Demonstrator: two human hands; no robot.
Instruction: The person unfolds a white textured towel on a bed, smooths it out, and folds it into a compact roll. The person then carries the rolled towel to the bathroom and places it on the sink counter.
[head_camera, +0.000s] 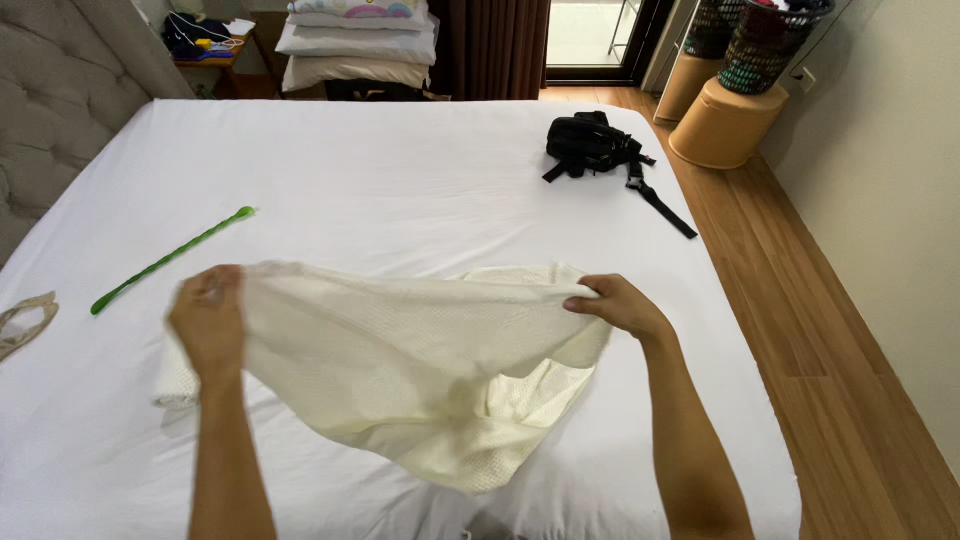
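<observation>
A cream waffle-textured cloth (420, 370) hangs stretched between my two hands above a bed covered with a white sheet (380, 180). My left hand (208, 318) grips the cloth's upper left corner. The upper right edge is pinched in my right hand (618, 303). The cloth's lower part sags down and touches the sheet in front of me.
A long green stick (170, 258) lies on the sheet to the left. A black bag with a strap (595, 145) sits at the bed's far right. Stacked pillows (360, 45) stand beyond the bed. Laundry baskets on round stools (735, 90) stand on the wooden floor, right.
</observation>
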